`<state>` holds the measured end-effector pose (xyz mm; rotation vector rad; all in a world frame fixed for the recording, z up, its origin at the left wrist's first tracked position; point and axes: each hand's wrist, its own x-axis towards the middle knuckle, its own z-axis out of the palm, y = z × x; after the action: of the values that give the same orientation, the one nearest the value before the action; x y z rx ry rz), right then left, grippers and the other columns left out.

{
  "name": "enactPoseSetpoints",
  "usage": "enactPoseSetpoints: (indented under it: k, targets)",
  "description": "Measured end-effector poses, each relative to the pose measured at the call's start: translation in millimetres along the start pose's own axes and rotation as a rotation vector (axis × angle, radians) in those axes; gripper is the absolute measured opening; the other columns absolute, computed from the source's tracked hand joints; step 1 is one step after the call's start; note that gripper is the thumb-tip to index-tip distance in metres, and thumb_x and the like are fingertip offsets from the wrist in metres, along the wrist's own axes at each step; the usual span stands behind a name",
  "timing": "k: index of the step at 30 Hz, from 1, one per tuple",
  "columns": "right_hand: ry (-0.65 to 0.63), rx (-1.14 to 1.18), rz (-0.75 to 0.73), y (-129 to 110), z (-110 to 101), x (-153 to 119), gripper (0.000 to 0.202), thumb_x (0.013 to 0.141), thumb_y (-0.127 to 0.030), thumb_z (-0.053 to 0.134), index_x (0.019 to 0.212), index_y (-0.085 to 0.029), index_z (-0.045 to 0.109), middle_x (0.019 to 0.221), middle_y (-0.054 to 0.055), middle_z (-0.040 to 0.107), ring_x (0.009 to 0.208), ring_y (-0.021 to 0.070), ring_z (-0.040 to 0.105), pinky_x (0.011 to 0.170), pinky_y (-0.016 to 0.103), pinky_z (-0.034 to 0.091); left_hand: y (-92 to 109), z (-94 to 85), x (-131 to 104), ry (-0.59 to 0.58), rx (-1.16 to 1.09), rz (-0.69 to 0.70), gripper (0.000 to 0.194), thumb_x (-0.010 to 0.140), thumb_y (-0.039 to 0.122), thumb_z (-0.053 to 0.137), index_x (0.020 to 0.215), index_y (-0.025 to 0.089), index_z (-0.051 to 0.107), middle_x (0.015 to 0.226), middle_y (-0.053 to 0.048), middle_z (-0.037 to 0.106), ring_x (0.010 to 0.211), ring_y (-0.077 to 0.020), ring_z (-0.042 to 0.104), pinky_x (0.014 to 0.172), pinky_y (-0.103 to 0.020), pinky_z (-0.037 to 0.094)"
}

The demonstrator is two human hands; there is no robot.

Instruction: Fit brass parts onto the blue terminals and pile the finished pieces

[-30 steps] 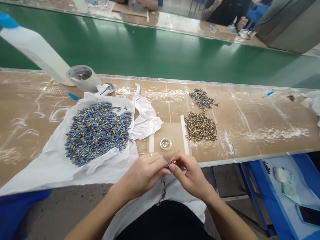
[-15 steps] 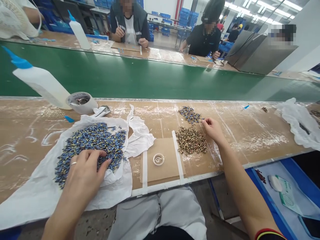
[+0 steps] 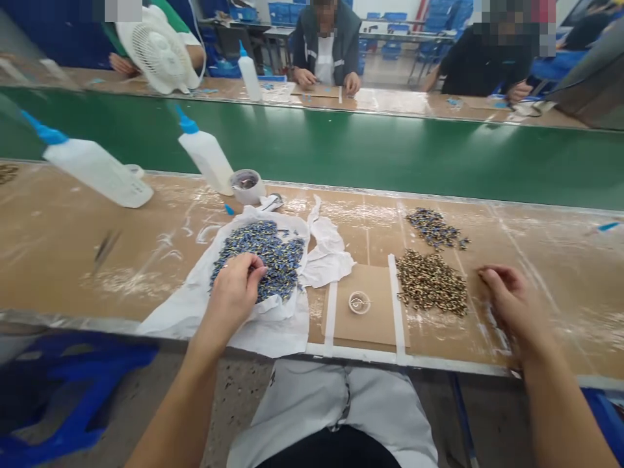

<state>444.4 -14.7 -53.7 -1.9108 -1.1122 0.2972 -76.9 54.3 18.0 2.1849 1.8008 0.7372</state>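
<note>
Over the near edge of a heap of small blue and yellow pieces point(image 3: 277, 253) is my left hand point(image 3: 238, 286), its fingers drawn together; whatever it pinches is too small to name. The heap lies on white paper point(image 3: 188, 302). My right hand point(image 3: 511, 296) is closed at the fingertips, right of a pile of gold-coloured pieces point(image 3: 431, 283), and any piece in it cannot be made out. A smaller pile of blue and gold pieces point(image 3: 433, 227) sits behind the gold one. Between the heaps, a small round dish point(image 3: 359, 302) rests on a taped cardboard sheet point(image 3: 375, 331).
Two white bottles with blue tips point(image 3: 104, 172) point(image 3: 207, 156) and a tape roll point(image 3: 247, 187) stand at the back left. Tweezers point(image 3: 104, 250) lie at the left. Beyond the green belt point(image 3: 312, 146) are a fan point(image 3: 158, 49) and several people.
The view has swung left. My right hand has drawn back from the small blue and gold pile towards the near right. My left hand's fingers have come closer together over the blue heap.
</note>
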Motion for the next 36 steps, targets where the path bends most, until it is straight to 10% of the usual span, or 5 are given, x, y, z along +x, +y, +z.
enactPoseSetpoints:
  k: [11,36]
  targets:
    - [0.046,-0.018,0.106,15.7,-4.3,-21.0,0.033,0.080,-0.051,0.060,0.094,-0.023,0.069,0.097,0.013,0.074,0.093,0.0316,0.071,0.090,0.050,0.054,6.3,-4.1,-8.2,0.017,-0.707,-0.275,0.021,0.080,0.035,0.073,0.082,0.018,0.061,0.083,-0.005,0.073,0.081,-0.0190,0.070,0.078,-0.030,0.054]
    - [0.093,-0.115,0.012,6.3,-3.7,-20.1,0.028,0.081,-0.044,0.058,0.088,-0.019,0.069,0.090,0.015,0.075,0.081,0.0263,0.070,0.077,0.039,0.054,58.4,33.5,-28.6,-0.369,-0.687,-0.072,0.014,0.089,0.028,0.062,0.080,0.017,0.060,0.090,-0.005,0.072,0.088,-0.0189,0.068,0.080,-0.030,0.053]
